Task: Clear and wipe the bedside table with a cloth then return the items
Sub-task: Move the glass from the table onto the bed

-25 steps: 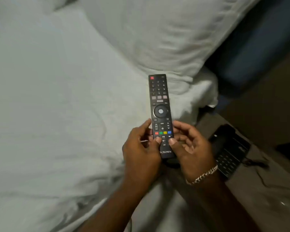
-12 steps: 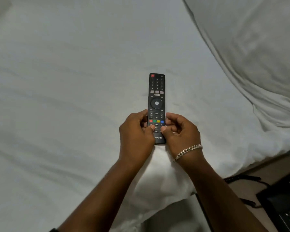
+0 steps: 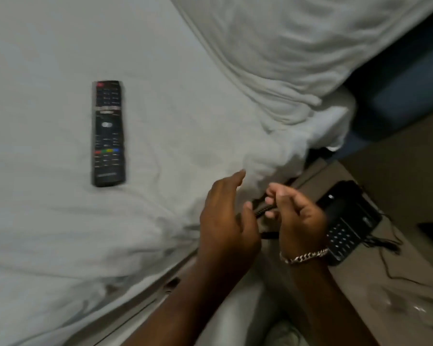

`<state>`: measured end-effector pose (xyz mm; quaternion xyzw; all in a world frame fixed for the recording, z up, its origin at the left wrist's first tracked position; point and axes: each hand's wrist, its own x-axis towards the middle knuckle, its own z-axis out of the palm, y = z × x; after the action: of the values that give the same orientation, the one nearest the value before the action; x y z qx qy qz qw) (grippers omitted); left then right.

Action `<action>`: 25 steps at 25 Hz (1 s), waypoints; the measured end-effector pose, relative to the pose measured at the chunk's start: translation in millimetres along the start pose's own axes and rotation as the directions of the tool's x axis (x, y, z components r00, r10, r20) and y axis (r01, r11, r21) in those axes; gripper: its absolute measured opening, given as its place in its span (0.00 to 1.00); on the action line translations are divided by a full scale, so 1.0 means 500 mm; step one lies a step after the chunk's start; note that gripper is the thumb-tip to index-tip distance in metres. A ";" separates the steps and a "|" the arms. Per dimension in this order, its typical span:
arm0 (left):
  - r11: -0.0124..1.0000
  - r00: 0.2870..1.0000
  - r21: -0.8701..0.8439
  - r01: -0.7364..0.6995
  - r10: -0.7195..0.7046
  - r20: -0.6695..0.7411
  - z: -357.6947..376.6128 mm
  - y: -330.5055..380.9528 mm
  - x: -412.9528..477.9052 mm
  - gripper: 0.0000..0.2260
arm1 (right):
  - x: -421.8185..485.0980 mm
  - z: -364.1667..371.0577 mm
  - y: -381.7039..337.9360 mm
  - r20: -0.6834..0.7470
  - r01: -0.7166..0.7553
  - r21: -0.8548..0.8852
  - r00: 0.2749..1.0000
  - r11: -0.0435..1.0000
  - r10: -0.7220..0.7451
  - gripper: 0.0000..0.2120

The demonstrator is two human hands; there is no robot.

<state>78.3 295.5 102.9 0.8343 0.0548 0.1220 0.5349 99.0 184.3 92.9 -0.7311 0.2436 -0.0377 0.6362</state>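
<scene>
Remote [image 3: 108, 133] lies flat on the bed [image 3: 48, 221]. Telephone [image 3: 348, 221] sits on the table [image 3: 360, 278]: rigid, corded, handset loose; we'd lift by the base. Left hand [image 3: 225, 221] spread; right hand [image 3: 298, 216] apparently pinching the coiled cord [image 3: 264, 210].

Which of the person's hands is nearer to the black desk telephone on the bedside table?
The right hand, with the chain bracelet, partly overlaps the black desk telephone in view. The left hand is farther off, toward the white bed sheet.

Bare forearms, silver chain bracelet [image 3: 304, 256]
</scene>
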 end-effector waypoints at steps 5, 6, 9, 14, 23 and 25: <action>0.996 0.951 -0.076 0.042 -0.016 0.310 0.273 0.082 -0.146 0.21 | 0.005 -0.339 0.111 -0.157 -0.040 -0.197 0.988 0.980 0.009 0.07; 0.996 0.934 -0.084 0.043 -0.010 0.358 0.326 0.096 -0.178 0.22 | 0.006 -0.406 0.129 -0.196 -0.040 -0.248 0.980 0.968 -0.010 0.08; 0.995 0.839 -0.077 0.068 -0.015 0.543 0.467 0.126 -0.270 0.25 | 0.018 -0.585 0.182 -0.324 -0.075 -0.387 0.944 0.919 -0.059 0.09; 0.996 0.551 0.065 0.064 -0.090 0.830 0.630 0.110 -0.390 0.37 | 0.025 -0.743 0.280 -0.421 -0.248 -0.550 0.907 0.798 -0.009 0.13; 0.995 0.726 -0.057 -0.087 0.102 0.680 0.606 0.113 -0.356 0.23 | 0.005 -0.670 0.241 -0.417 -0.200 -0.300 0.907 0.933 0.060 0.14; 0.991 0.798 -0.109 -0.071 0.122 0.590 0.549 0.141 -0.317 0.24 | 0.000 -0.623 0.176 -0.396 -0.098 -0.340 0.917 0.935 -0.048 0.13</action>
<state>-5.4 -10.9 34.4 0.8096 -0.1635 -0.1165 0.5515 -41.6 -106.0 67.9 -0.8070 0.3799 -0.1329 0.4321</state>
